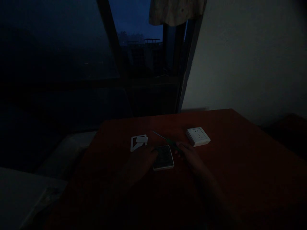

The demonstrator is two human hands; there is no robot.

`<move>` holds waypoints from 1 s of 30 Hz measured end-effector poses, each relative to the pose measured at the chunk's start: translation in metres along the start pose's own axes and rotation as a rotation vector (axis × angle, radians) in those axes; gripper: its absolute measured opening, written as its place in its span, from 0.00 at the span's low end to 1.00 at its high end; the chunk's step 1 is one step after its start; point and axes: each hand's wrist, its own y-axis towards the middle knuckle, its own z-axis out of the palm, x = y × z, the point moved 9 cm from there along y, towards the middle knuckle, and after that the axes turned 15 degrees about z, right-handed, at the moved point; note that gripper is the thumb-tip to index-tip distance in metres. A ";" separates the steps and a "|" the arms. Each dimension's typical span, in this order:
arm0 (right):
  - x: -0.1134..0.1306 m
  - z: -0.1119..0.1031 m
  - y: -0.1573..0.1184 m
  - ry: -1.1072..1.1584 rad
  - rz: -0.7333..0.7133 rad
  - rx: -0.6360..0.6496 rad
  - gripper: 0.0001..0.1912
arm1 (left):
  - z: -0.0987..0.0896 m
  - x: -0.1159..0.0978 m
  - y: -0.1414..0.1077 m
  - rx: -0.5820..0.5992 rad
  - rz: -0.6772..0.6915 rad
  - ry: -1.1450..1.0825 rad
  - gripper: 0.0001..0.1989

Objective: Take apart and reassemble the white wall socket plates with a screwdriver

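In the dim head view my right hand [189, 153] is closed round the green handle of a screwdriver [170, 141]. Its thin metal shaft points away to the left, above the table. My left hand [145, 156] grips the left edge of a square electrical panel [165, 158] with a white rim and a dark inner face, lying on the table. Poor light hides the panel's details and part of the left fingers. Beyond my left hand lies a white square frame [132, 143], with a small white cover plate [142, 139] resting across it.
A white socket box [198, 136] with several slots sits to the right, past my right hand. The reddish-brown table [230, 166] reaches back to a dark window [144, 64] and a pale wall [244, 57]. A curtain [177, 12] hangs over the window top.
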 end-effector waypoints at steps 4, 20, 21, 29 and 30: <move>0.001 0.001 -0.001 -0.001 -0.009 0.007 0.21 | -0.002 0.002 -0.003 -0.017 -0.020 -0.045 0.09; 0.065 -0.023 -0.041 -0.290 -0.257 -0.176 0.15 | 0.054 0.032 -0.026 -0.314 -0.183 -0.644 0.47; 0.082 -0.024 -0.053 -0.384 -0.330 -0.232 0.13 | 0.054 0.031 -0.025 -0.312 -0.178 -0.657 0.48; 0.163 0.003 -0.111 -0.736 -0.641 -0.314 0.11 | 0.054 0.029 -0.020 -0.366 -0.169 -0.673 0.47; 0.164 0.010 -0.112 -0.779 -0.663 -0.298 0.10 | 0.054 0.029 -0.020 -0.375 -0.176 -0.668 0.47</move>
